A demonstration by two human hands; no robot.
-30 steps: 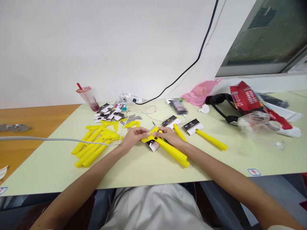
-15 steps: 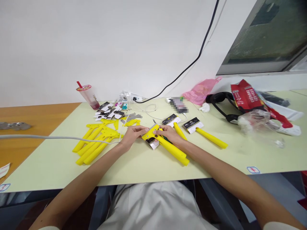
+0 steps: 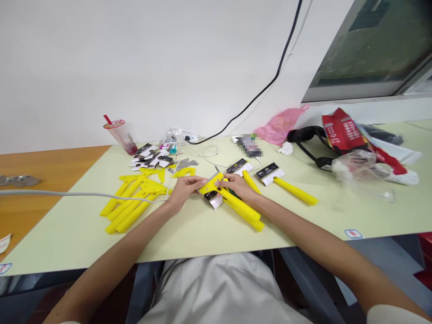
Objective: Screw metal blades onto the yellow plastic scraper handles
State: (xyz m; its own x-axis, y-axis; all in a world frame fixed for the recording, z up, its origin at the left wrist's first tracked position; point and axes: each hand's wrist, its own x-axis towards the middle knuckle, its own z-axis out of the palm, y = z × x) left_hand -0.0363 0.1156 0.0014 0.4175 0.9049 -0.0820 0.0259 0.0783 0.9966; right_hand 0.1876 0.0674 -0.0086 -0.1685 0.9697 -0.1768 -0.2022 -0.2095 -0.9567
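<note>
A yellow scraper [image 3: 240,204] with a wide flat head and a grey blade edge is held between my hands, its handle slanting toward the front right. My left hand [image 3: 184,191] pinches the left end of the head with thumb and fingers. At the other side, my right hand [image 3: 239,185] is closed on the head, the thumb lying on its face. A second yellow handle [image 3: 258,226] shows beneath the held scraper. Partly covered by them is a black-and-white header card [image 3: 213,200]. Something dark green under my right hand is mostly hidden.
Several yellow scrapers [image 3: 130,211] lie piled at left, below folded cards [image 3: 151,158] and grey blades [image 3: 189,163]. Carded scrapers [image 3: 295,191] lie to the right. Behind stand a drink cup [image 3: 122,137], power strip [image 3: 182,136] and phone [image 3: 249,146]. A grey cable [image 3: 84,194] crosses the left.
The view has shifted slightly. Both hands keep nearly the same grip on the scraper, with little visible movement.
</note>
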